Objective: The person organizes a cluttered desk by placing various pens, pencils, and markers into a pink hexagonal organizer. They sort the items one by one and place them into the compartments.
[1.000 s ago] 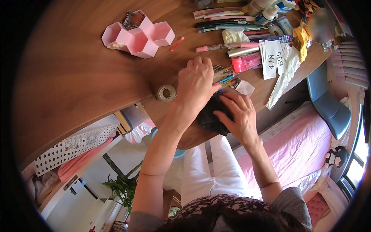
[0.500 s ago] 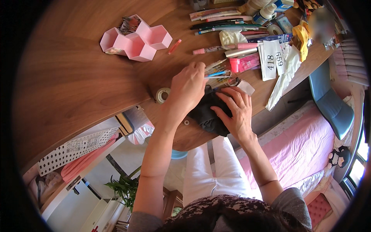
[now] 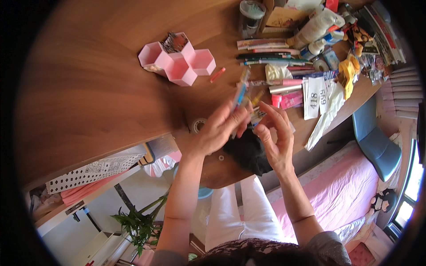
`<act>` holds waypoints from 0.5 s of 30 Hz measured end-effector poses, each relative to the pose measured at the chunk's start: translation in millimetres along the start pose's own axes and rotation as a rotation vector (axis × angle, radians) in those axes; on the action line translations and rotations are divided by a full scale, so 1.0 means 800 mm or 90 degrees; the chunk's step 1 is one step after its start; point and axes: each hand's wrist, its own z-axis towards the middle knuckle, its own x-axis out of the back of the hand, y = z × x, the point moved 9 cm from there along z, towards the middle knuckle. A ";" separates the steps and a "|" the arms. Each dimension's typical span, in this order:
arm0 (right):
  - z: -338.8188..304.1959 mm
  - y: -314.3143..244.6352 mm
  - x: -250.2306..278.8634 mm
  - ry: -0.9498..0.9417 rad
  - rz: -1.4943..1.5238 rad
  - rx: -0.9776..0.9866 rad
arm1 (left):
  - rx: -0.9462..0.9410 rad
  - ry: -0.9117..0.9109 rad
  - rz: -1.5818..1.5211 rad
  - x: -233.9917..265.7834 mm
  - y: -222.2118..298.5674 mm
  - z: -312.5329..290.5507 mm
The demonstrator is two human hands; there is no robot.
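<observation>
My left hand (image 3: 222,128) is closed around a slim bundle of clear pens (image 3: 241,92), one with a blue part, blurred by motion and pointing away from me. To its right, my right hand (image 3: 278,139) has its fingers curled but apart, with nothing visible in them. Between the hands more thin pens (image 3: 256,116) show, partly hidden by the fingers. Below them a soft black pouch (image 3: 247,153) lies at the near table edge. A roll of tape (image 3: 199,125) sits just left of my left wrist.
A pink hexagonal organizer (image 3: 179,71) stands at the far left, beside a small red stick (image 3: 218,75). Rows of pens (image 3: 266,56), a pink tube (image 3: 291,99), white number cards (image 3: 313,97) and bottles (image 3: 313,48) cover the right side. A blue chair (image 3: 377,133) stands beyond the edge.
My left hand has lifted the pens from beside the pouch and tilted them upright. My right hand has come off the pouch and its fingers have risen. The view has shifted.
</observation>
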 end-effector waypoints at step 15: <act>0.091 -0.098 -0.012 0.122 0.229 0.074 | -0.084 0.257 -0.046 0.064 -0.021 -0.061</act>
